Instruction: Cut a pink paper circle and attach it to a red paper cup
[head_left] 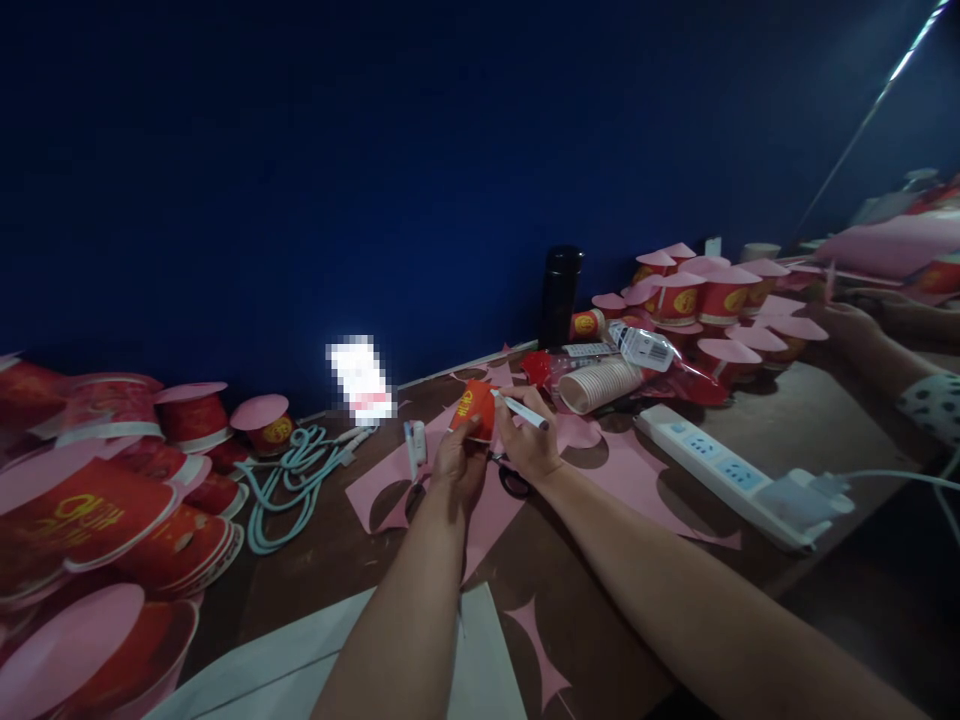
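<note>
In the middle of the head view, my left hand [456,462] is closed around a red paper cup [475,402] with yellow characters on it, tilted on its side. My right hand [529,438] grips a white marker [523,410], its tip end at the cup's edge. Whether the tip touches the cup I cannot tell. Below my hands lie cut pink paper scraps [495,525] with round holes. Dark-handled scissors [514,480] rest on them, partly hidden by my right hand. A glue tube [417,440] is left of my left hand.
Red cups with pink discs stand at left [192,415] and right [726,295]. Behind my hands are a black bottle [561,295] and a stack of paper cups [600,385]. A power strip [705,455] and a coiled cable [289,490] lie nearby. Another person's hand [851,325] is at right.
</note>
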